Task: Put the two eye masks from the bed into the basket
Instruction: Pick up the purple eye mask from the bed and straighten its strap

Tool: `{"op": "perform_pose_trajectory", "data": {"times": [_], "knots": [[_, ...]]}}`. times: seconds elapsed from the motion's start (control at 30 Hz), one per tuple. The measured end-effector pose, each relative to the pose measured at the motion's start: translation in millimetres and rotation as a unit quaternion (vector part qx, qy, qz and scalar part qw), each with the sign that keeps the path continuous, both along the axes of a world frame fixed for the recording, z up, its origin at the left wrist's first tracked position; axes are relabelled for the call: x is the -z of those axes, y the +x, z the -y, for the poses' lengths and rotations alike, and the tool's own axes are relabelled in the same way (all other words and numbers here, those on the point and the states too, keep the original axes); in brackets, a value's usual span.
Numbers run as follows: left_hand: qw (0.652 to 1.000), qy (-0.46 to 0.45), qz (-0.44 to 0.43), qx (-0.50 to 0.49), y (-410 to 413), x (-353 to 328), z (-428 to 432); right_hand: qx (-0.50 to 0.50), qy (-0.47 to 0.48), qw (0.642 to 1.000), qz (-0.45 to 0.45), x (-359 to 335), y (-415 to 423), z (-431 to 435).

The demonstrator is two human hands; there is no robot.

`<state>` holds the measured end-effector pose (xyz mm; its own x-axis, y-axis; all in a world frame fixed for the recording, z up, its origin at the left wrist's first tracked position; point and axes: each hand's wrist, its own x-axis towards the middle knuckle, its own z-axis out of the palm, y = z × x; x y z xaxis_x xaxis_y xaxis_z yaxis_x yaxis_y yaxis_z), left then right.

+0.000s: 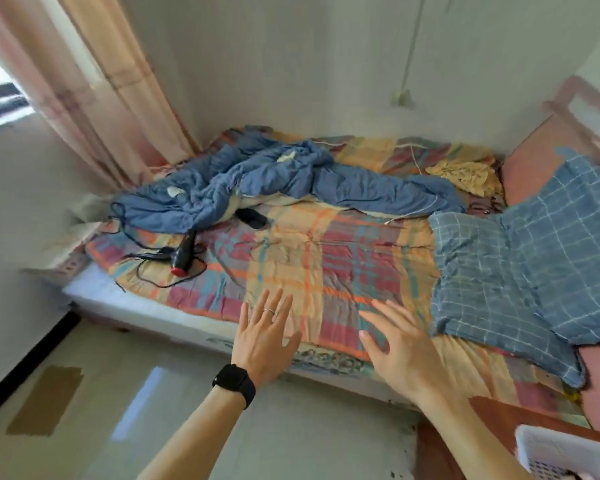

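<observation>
Both hands are open and empty, fingers spread: the left hand [265, 336], with a dark watch [234, 384] on its wrist, sits at lower centre of the frame, and the right hand [400, 348] just to its right, both held over the near edge of the bed [326, 258]. Nothing is gripped.

One dark, flat oval at centre left, just below the rumpled blue blanket [257, 181], looks like an eye mask [252, 217]; it lies on the plaid cover, above and right of the black hair dryer [184, 252]. A second mask I cannot pick out; it may be hidden under the blanket or lie among the small dark shapes at the right, beside the checked blue cloth [520, 268], which are too blurred to name. The white basket [565, 452] shows only as a corner at lower right.

As I judge it, the step is the first reach. It would go best with the left hand going over the hair dryer's trailing cord rather than through it, pinching the mask by its edge so the strap comes along, while the right hand lifts blanket folds to search for the other.
</observation>
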<state>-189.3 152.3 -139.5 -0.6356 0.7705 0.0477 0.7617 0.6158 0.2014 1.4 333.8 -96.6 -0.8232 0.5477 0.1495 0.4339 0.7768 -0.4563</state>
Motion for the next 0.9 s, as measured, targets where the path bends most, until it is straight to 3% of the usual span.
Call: {"op": "perform_pose_trajectory", "data": {"times": [0.4, 0.9], "knots": [[0.989, 0.048, -0.031, -0.139, -199.0, -46.1, 141.6, -0.114, 0.007, 0.993, -0.028, -34.3, -236.6, 105.2], [0.986, 0.037, -0.059, -0.152, -442.5, -42.1, 79.3, -0.098, 0.008, 0.995, -0.028, -19.9, -478.5, 43.2]]}}
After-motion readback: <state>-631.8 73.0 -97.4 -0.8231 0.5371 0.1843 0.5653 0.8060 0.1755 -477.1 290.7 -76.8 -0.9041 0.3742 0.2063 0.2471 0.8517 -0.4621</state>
